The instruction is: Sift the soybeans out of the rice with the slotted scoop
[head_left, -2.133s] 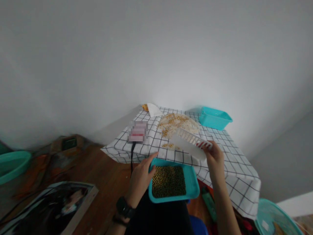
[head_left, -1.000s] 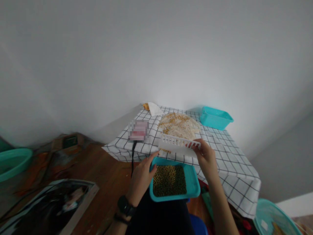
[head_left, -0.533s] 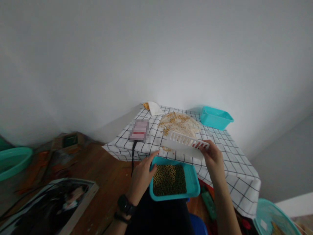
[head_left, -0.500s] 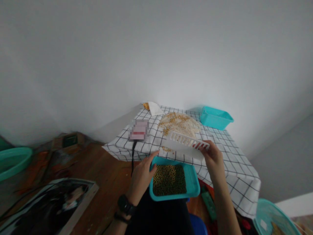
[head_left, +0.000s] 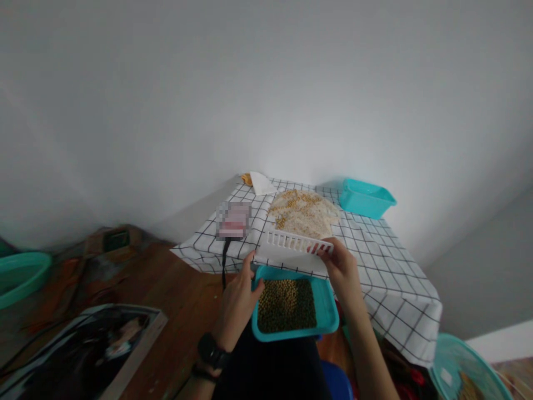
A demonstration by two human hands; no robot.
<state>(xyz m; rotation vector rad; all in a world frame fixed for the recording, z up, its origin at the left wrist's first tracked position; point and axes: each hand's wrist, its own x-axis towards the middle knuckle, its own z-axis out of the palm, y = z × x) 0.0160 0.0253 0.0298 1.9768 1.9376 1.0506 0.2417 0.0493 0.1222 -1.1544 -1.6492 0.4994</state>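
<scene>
My right hand [head_left: 342, 268] is closed on the right end of a white plastic slotted strip [head_left: 291, 257], perhaps a basket or divider piece. The strip is held lengthwise over the near table edge, just beyond a turquoise tray [head_left: 328, 311]. Inside the tray, dark green beans [head_left: 287, 321] lie with yellow soybeans [head_left: 287, 290]. My left hand [head_left: 238, 303] is at the tray's left side, thumb at the rim and index finger stretched upward, apart from the thumb. Its other fingers are hidden. Soybeans and pale crumbs [head_left: 303, 211] are spread on the checked cloth [head_left: 400, 289].
A turquoise basket [head_left: 366, 200] stands at the table's back right. At the left lie a blurred pink object [head_left: 234, 221] with a black strap and a white cloth [head_left: 261, 183]. Floor items include a framed picture [head_left: 125, 344], a green basin [head_left: 25, 272] and a clear green-rimmed tub [head_left: 462, 361].
My right hand has moved left and the white strip with it, now lined up above the tray. My left index finger has drawn back leftward and points more upward.
</scene>
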